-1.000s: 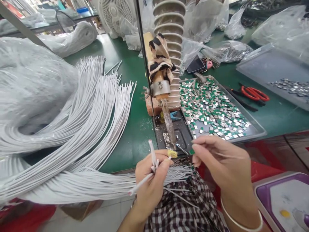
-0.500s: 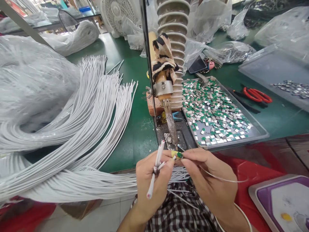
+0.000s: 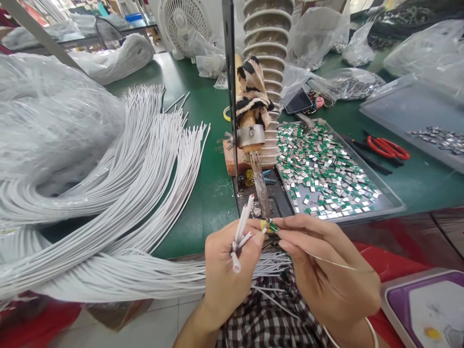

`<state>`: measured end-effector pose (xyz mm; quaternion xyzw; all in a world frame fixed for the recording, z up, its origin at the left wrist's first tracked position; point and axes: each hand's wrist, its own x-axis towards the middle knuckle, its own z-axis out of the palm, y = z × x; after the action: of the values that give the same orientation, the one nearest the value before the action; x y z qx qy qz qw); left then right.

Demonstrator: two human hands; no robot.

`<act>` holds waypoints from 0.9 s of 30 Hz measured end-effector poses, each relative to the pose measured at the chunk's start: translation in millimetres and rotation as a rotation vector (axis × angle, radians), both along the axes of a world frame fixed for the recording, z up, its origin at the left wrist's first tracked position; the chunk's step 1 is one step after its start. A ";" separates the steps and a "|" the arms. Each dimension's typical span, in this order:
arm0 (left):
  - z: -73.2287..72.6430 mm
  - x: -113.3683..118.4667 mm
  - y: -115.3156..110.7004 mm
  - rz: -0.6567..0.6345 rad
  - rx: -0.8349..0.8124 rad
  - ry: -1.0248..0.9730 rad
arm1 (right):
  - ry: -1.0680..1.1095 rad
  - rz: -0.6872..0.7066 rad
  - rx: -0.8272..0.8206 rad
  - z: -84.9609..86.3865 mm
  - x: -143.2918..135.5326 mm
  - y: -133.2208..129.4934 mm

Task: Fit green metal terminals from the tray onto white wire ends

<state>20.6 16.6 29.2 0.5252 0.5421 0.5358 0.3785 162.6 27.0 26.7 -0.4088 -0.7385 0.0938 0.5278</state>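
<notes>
The right hand (image 3: 322,256) pinches a green board (image 3: 274,226), presumably light, stiff and best held by its edges; the left hand (image 3: 226,256) grips white cables (image 3: 241,224), probably pliable.

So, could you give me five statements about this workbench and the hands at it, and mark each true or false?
1. The left hand grips several short white cable pieces. True.
2. The right hand pinches a small green board. True.
3. The two hands are held far apart. False: their fingertips are close together, near the tip of the metal rod.
4. The clear tray lies to the right of the ribbed hose. True.
5. The clear tray is filled with coins. False: it holds many small green-and-silver pieces.
</notes>
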 end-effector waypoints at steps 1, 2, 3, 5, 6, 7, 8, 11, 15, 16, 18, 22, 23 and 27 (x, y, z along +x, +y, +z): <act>1.0 0.4 0.4 0.000 -0.001 0.001 | 0.006 -0.003 -0.001 0.1 -0.5 0.4; 1.8 0.8 0.7 0.005 0.000 0.003 | 0.009 -0.007 -0.005 0.2 -1.0 0.6; 2.5 1.0 0.9 0.008 -0.001 0.005 | 0.008 -0.010 -0.009 0.4 -1.3 0.7; 3.0 1.1 0.9 0.015 -0.003 0.008 | -0.001 -0.014 -0.010 0.7 -1.4 0.3; 2.9 1.0 0.7 0.018 0.001 0.005 | -0.005 -0.013 -0.009 0.7 -1.2 -0.1; 2.6 0.7 0.4 0.015 0.005 -0.002 | -0.008 -0.008 -0.012 0.5 -0.9 -0.7; 1.9 0.4 0.0 0.008 0.008 -0.010 | -0.007 -0.001 -0.016 0.0 -0.3 -1.5; -1.4 -1.2 -1.6 -0.026 0.011 -0.017 | 0.010 0.040 -0.040 -2.0 2.2 -3.9; -6.0 -2.6 -3.7 -0.051 0.013 0.035 | 0.085 0.097 -0.114 -3.5 4.9 -3.5; -6.7 -2.7 -3.7 -0.050 0.023 0.051 | 0.092 0.091 -0.152 -3.4 5.1 -2.4; -7.6 -3.0 -3.0 -0.059 0.040 0.094 | 0.059 0.047 -0.243 -3.1 5.1 0.4; -8.6 -5.0 0.2 -0.186 -0.012 0.130 | -0.032 0.014 -0.357 -3.7 3.9 5.0; -8.7 -5.6 0.9 -0.205 -0.035 0.107 | -0.028 0.038 -0.347 -4.2 3.6 5.1; -8.2 -6.7 2.1 -0.166 -0.075 -0.044 | -0.005 0.054 -0.254 -7.5 2.9 1.2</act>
<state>13.9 18.7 21.0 0.5419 0.5081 0.4932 0.4528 165.5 28.3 19.2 -0.4528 -0.7327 0.1997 0.4672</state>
